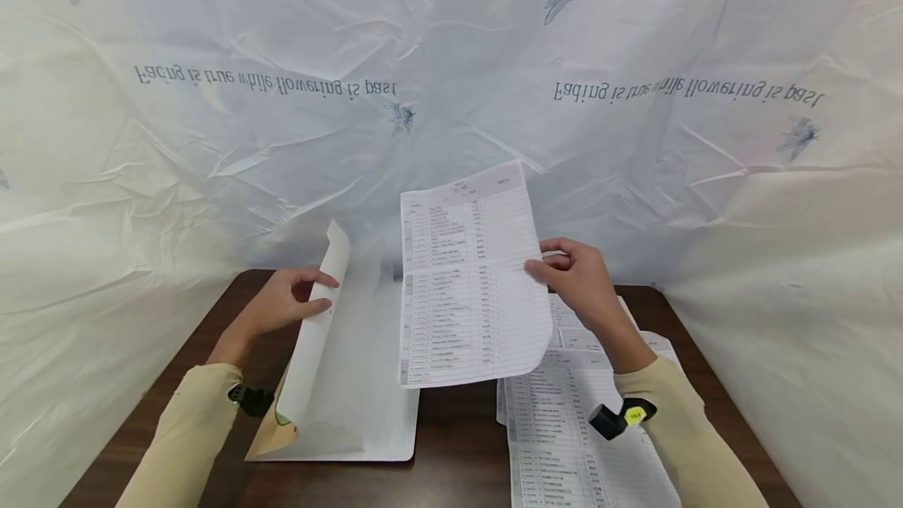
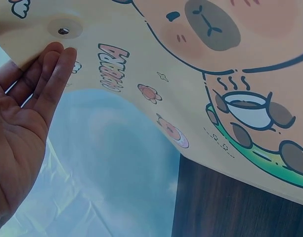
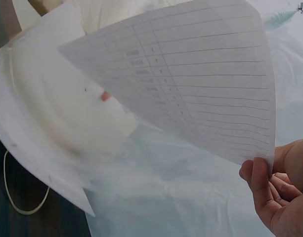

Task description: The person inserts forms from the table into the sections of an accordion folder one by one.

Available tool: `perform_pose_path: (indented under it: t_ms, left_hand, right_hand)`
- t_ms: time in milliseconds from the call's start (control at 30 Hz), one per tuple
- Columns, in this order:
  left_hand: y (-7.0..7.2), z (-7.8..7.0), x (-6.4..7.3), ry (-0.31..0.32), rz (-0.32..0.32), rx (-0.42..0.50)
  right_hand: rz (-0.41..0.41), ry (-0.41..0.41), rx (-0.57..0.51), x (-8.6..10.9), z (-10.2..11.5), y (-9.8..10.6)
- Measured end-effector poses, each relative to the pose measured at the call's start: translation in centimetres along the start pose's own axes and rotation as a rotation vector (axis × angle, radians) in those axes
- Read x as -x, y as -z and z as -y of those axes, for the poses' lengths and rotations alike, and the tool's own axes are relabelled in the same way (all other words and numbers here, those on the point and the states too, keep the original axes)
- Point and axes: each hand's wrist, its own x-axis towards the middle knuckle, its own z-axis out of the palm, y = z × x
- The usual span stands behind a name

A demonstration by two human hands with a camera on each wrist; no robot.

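Note:
My left hand (image 1: 285, 300) holds up the bent cover of a folder (image 1: 374, 414) that lies on the left of the table. Its inside is white; the outer face of the cover (image 2: 131, 64) carries a cartoon animal with a cup and a small round eyelet. In the left wrist view, nearly straight fingers lie against that printed face near the eyelet. My right hand (image 1: 582, 277) pinches a printed sheet (image 1: 466, 288) by its right edge, thumb in front. The sheet hangs tilted in the air, partly over the folder's right side. Rows of a printed table cover it.
More printed sheets (image 1: 564, 429) lie overlapping on the right of the brown table (image 1: 451, 445), partly under my right forearm. A thin pale loop (image 3: 25, 210) hangs from the folder. Crinkled white sheeting (image 1: 466, 124) with lettering rises behind the table and at both sides.

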Motion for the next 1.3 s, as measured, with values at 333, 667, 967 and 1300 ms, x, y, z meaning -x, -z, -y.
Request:
perform_pose_path:
  t_ms: [333, 667, 967, 1300]
  left_hand:
    - [-0.3, -0.5, -0.3, 0.012, -0.001, 0.016]
    - [-0.4, -0.6, -0.3, -0.011, -0.006, 0.018]
    - [-0.3, -0.3, -0.3, -0.023, -0.002, 0.010]
    - [-0.3, -0.3, -0.3, -0.017, -0.018, 0.001]
  right_hand:
    - [0.032, 0.013, -0.203, -1.6, 2.0, -4.4]
    - [0.060, 0.010, -0.248, -2.5, 2.6, -7.9]
    - [0.087, -0.011, -0.291, -2.4, 2.5, -10.1]
    - [0.125, 0.004, -0.270, -1.9, 2.9, -10.9]
